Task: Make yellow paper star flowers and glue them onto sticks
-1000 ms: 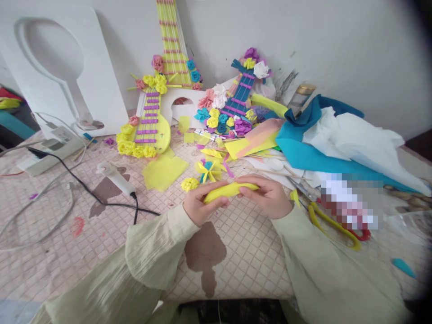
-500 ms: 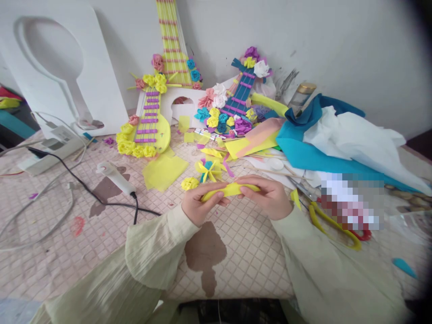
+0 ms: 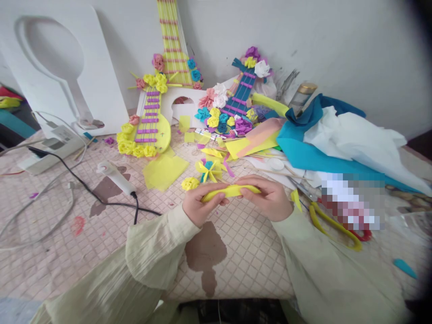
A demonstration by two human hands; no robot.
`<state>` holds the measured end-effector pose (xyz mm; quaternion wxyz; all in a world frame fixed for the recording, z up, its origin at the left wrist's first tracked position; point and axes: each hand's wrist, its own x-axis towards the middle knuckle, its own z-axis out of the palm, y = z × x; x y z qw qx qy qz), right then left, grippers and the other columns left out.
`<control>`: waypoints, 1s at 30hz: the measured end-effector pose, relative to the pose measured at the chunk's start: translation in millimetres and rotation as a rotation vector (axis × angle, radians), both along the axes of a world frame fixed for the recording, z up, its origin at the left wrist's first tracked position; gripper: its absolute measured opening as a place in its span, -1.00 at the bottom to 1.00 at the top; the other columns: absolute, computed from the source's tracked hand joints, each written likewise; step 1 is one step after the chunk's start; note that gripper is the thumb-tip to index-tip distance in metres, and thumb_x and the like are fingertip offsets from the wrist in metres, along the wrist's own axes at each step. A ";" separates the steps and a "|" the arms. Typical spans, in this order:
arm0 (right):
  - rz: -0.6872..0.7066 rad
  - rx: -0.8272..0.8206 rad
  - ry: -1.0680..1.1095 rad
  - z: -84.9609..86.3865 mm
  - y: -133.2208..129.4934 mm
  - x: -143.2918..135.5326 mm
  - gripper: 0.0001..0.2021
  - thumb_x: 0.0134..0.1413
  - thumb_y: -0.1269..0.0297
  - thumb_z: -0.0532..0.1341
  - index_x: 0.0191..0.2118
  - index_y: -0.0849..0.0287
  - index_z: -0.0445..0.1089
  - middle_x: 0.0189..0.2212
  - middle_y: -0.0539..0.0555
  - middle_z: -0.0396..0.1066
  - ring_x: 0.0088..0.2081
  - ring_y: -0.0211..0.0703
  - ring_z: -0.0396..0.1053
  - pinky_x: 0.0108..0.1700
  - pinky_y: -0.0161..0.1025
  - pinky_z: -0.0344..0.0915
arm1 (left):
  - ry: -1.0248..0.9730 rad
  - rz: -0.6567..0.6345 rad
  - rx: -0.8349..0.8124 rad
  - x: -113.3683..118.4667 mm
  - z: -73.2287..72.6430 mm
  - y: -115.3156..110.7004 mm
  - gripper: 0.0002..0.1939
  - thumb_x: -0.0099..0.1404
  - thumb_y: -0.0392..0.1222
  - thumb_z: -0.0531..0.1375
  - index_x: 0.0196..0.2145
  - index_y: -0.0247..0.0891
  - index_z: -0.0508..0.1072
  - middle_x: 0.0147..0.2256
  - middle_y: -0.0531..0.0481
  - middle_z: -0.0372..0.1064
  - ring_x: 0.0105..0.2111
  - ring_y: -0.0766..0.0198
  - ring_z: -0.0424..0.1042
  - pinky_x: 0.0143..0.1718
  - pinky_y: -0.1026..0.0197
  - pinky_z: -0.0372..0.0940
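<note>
Head view: I've got a puffy yellow strip (image 3: 232,191) pinched between both hands, just above the table (image 3: 249,252). My left hand (image 3: 200,204) is curled closed around one end, thumb in front, and my right hand (image 3: 270,198) has the other end the same way, fingers mostly closed. There's a yellow paper flower (image 3: 190,183) right beside my left hand, and the glue gun (image 3: 116,177) lies further left. Over on the right it's kinda messy: yellow-handled scissors (image 3: 332,228), plus some blue paper (image 3: 300,153) with crumpled white paper (image 3: 351,132) on top.
</note>
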<state>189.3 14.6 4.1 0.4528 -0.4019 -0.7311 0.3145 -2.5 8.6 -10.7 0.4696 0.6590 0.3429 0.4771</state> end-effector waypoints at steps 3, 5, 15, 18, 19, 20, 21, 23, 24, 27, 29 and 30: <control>0.022 -0.013 -0.008 1.3 -0.3 -0.3 -0.82 -0.04 0.32 0.17 -0.25 0.15 0.39 -0.27 0.11 0.40 -0.24 -0.17 0.37 -0.20 -0.20 0.35 | 0.011 0.010 0.015 0.0 2.0 -0.2 -0.77 0.16 -0.28 0.12 -0.20 -0.34 0.41 -0.36 -0.10 0.43 -0.52 0.38 0.43 -0.43 0.32 0.38; 0.039 -0.006 -0.024 2.1 -0.3 -0.1 -0.80 -0.05 0.32 0.18 -0.23 0.14 0.38 -0.26 0.10 0.40 -0.23 -0.17 0.36 -0.19 -0.19 0.34 | 0.011 0.010 0.014 0.3 3.7 -0.6 -0.78 0.16 -0.29 0.12 -0.22 -0.35 0.42 -0.34 -0.10 0.43 -0.52 0.39 0.43 -0.44 0.33 0.38; 0.028 -0.189 0.077 -0.7 -1.3 -1.7 -0.71 -0.09 0.30 0.21 -0.16 0.14 0.34 -0.28 0.07 0.43 -0.26 -0.19 0.40 -0.20 -0.22 0.37 | 0.065 0.018 0.074 -1.7 -0.4 -1.6 -0.78 0.16 -0.29 0.11 -0.21 -0.30 0.41 -0.24 -0.15 0.41 -0.47 0.33 0.45 -0.42 0.27 0.39; 0.016 -0.248 0.124 -3.8 -1.9 -2.1 -0.66 -0.12 0.26 0.23 -0.13 0.16 0.32 -0.34 0.06 0.44 -0.38 -0.23 0.43 -0.29 -0.23 0.41 | 0.105 0.034 0.102 -2.4 1.2 -2.3 -0.78 0.15 -0.27 0.12 -0.21 -0.29 0.42 -0.19 -0.16 0.40 -0.42 0.29 0.45 -0.40 0.26 0.38; 0.001 -0.234 0.113 -4.4 -2.0 -1.9 -0.67 -0.12 0.26 0.23 -0.14 0.16 0.33 -0.34 0.07 0.44 -0.39 -0.22 0.43 -0.29 -0.23 0.41 | 0.119 0.034 0.097 -2.2 2.6 -2.6 -0.76 0.14 -0.26 0.13 -0.20 -0.29 0.41 -0.18 -0.16 0.39 -0.41 0.28 0.45 -0.40 0.26 0.38; -0.020 -0.203 0.093 -4.6 -2.2 -1.5 -0.68 -0.12 0.26 0.24 -0.15 0.16 0.33 -0.34 0.07 0.44 -0.37 -0.21 0.42 -0.28 -0.23 0.41 | 0.128 0.036 0.084 -1.7 4.0 -2.8 -0.73 0.12 -0.25 0.15 -0.18 -0.29 0.40 -0.17 -0.16 0.39 -0.39 0.27 0.45 -0.39 0.26 0.37; -0.044 -0.165 0.064 -4.4 -2.4 -0.9 -0.69 -0.12 0.26 0.23 -0.16 0.16 0.34 -0.33 0.07 0.44 -0.34 -0.20 0.42 -0.27 -0.23 0.40 | 0.125 0.040 0.063 -0.9 5.2 -2.9 -0.68 0.09 -0.25 0.18 -0.14 -0.29 0.37 -0.15 -0.17 0.38 -0.37 0.26 0.44 -0.37 0.25 0.37; -0.089 -0.078 -0.004 -3.3 -2.9 0.3 -0.73 -0.10 0.28 0.22 -0.19 0.14 0.35 -0.32 0.07 0.45 -0.30 -0.18 0.41 -0.23 -0.23 0.38 | 0.087 0.040 0.002 1.1 6.0 -2.4 -0.53 0.04 -0.23 0.22 -0.07 -0.31 0.28 -0.16 -0.18 0.37 -0.32 0.23 0.43 -0.34 0.25 0.36; -0.104 -0.032 -0.038 -2.5 -3.2 0.8 -0.75 -0.10 0.29 0.22 -0.21 0.14 0.36 -0.32 0.06 0.45 -0.29 -0.18 0.40 -0.22 -0.22 0.37 | 0.059 0.035 -0.036 2.1 5.3 -1.7 -0.48 0.03 -0.23 0.23 -0.04 -0.32 0.23 -0.18 -0.19 0.38 -0.32 0.24 0.42 -0.36 0.25 0.35; -0.118 0.083 -0.111 -1.3 -3.7 1.0 -0.81 -0.07 0.33 0.20 -0.25 0.13 0.37 -0.32 0.06 0.45 -0.29 -0.18 0.39 -0.21 -0.22 0.34 | 0.006 -0.005 -0.114 3.9 0.7 1.4 -0.49 0.07 -0.21 0.19 -0.02 -0.34 0.16 -0.26 -0.16 0.36 -0.49 0.36 0.38 -0.52 0.32 0.32; -0.106 0.128 -0.125 -1.7 -3.6 -0.1 -0.82 -0.06 0.35 0.18 -0.25 0.14 0.37 -0.32 0.06 0.44 -0.28 -0.19 0.38 -0.21 -0.22 0.33 | 0.018 -0.017 -0.113 4.1 -2.4 3.1 -0.56 0.10 -0.21 0.16 -0.06 -0.34 0.19 -0.29 -0.13 0.32 -0.56 0.43 0.33 -0.56 0.35 0.29; -0.099 0.141 -0.126 -2.1 -3.4 -0.8 -0.82 -0.05 0.35 0.18 -0.24 0.14 0.37 -0.32 0.07 0.44 -0.28 -0.19 0.38 -0.21 -0.22 0.32 | 0.026 -0.014 -0.102 4.0 -3.3 3.5 -0.60 0.10 -0.22 0.15 -0.09 -0.34 0.21 -0.30 -0.11 0.31 -0.56 0.45 0.32 -0.55 0.36 0.29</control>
